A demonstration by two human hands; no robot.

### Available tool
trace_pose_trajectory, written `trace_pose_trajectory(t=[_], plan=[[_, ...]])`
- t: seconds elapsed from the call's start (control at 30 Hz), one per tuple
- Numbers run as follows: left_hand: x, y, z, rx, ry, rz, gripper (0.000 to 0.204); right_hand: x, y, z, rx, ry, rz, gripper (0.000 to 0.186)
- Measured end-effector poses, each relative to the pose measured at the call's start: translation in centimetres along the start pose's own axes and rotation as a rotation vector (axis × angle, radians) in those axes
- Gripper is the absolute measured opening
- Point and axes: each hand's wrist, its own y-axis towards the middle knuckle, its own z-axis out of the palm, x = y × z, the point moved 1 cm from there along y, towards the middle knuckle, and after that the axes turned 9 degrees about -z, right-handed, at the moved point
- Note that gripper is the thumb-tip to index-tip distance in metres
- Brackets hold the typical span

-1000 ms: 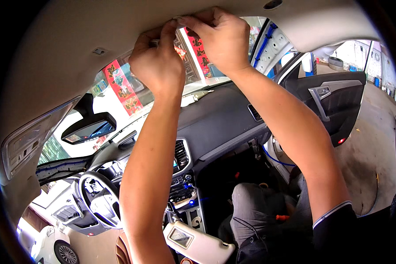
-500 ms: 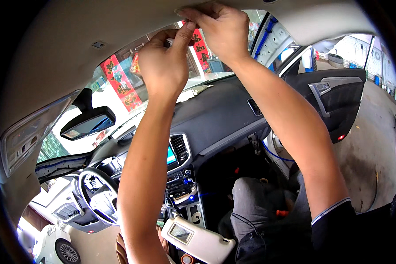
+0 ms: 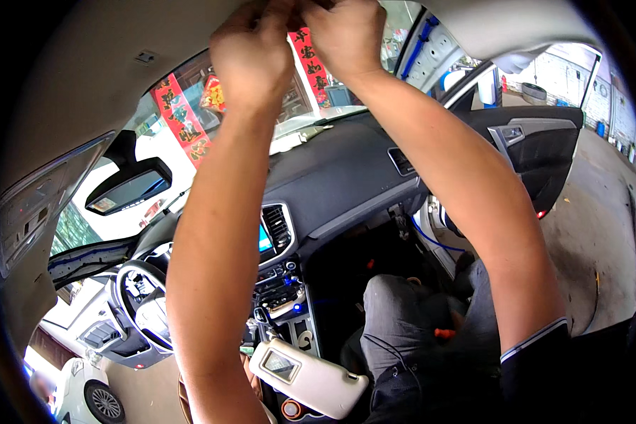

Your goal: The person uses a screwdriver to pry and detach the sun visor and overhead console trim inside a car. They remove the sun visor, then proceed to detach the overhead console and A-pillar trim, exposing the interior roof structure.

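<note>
At the top of the head view, my left hand (image 3: 251, 60) is raised to the front edge of the beige headliner (image 3: 99, 49), fingers bent. My right hand (image 3: 343, 39) is beside it, fingers also curled against that edge. The fingertips are close together and partly cut off by the picture's top, so what they pinch is hidden. Below my arms, a detached beige sun visor (image 3: 328, 378) with a mirror lies over the centre console. An orange-handled item (image 3: 444, 333) is by my grey-trousered leg.
The windscreen, mirror (image 3: 127, 187), dashboard (image 3: 332, 162) and steering wheel (image 3: 124, 290) are ahead. An open door (image 3: 544, 155) is at right, a blue hose (image 3: 431, 237) near its sill. At lower left, a blurred person (image 3: 42, 385) is beside a white car (image 3: 78, 392).
Both hands have shifted up in the picture, more than the car interior behind them has. The white piece glimpsed in my left fingers half a second ago is now out of sight.
</note>
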Motion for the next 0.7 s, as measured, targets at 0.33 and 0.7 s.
trace_pose_trajectory(t=[0.33,0.7], plan=[[2.1,-6.9,-3.4,0.086,0.192,-0.417,0.046,2.7,-3.8,-5.8,0.564,-0.082,0.132,0.03],[10.9,-33.7,-2.5,0.404,-0.28,-1.237,0.034,1.7,-24.1,-34.3,1.464,-0.078,1.121,0.033]])
